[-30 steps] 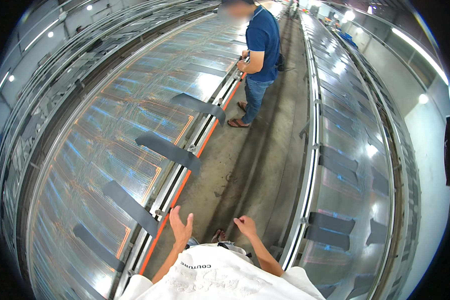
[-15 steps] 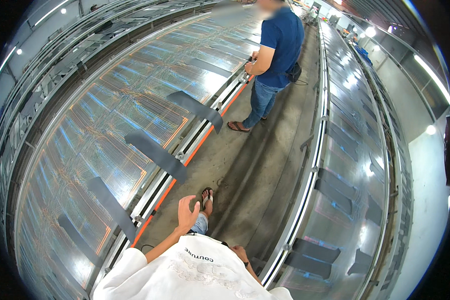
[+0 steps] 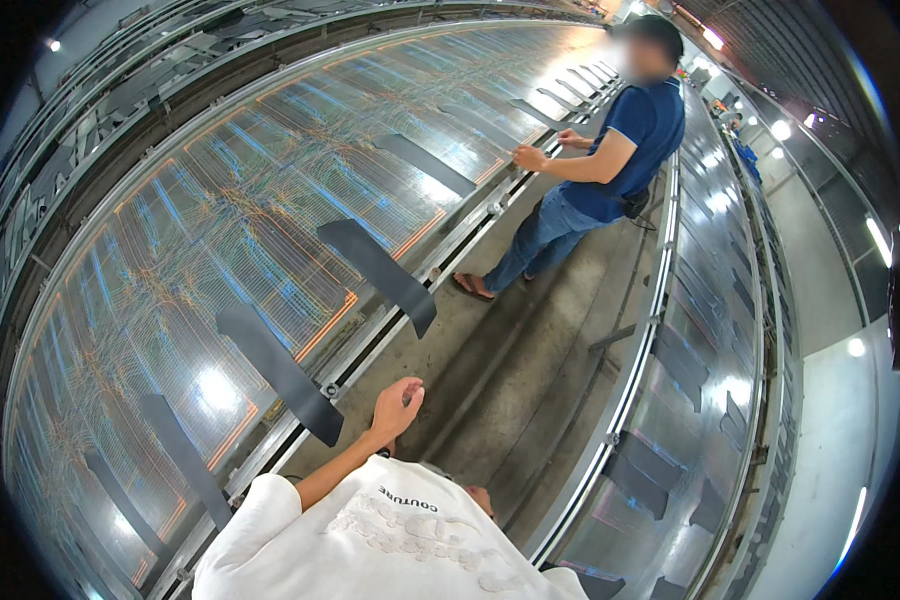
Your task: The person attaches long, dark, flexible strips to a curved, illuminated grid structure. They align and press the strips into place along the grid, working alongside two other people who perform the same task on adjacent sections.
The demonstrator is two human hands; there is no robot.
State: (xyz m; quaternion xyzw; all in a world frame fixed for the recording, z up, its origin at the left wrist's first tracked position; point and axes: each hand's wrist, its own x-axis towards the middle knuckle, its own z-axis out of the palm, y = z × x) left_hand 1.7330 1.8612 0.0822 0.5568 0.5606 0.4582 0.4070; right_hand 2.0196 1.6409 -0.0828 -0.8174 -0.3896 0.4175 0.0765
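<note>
At the far left a long glossy bench (image 3: 220, 230) curves away up the hall. Its surface is covered with fine blue, orange and pale wire runs. Dark flat straps lie across it at intervals. The nearest strap (image 3: 275, 370) hangs its end over the bench's metal edge rail (image 3: 370, 345), and a second strap (image 3: 380, 270) does the same a little farther along.

Just beside that rail, to the right of the nearest strap's end, the person's left hand (image 3: 397, 408) is raised over the concrete floor (image 3: 530, 350) of the aisle. The grip is loosely curled, fingers half bent toward the thumb, with nothing in it and nothing touched.

Judged from this, the work in hand is at the wire bench and the hand is at the approach stage, near the rail but apart from it. Touching the strap end or the rail would call for a short reach leftward and a wider spread of the fingers.

The right hand (image 3: 478, 497) shows only as a sliver past the white shirt, so how far it is open cannot be told.

Farther right and up the aisle, a co-worker (image 3: 620, 150) in a blue shirt stands with both hands at the same rail. A second reflective bench (image 3: 700, 330) with dark straps lines the aisle's right side.
</note>
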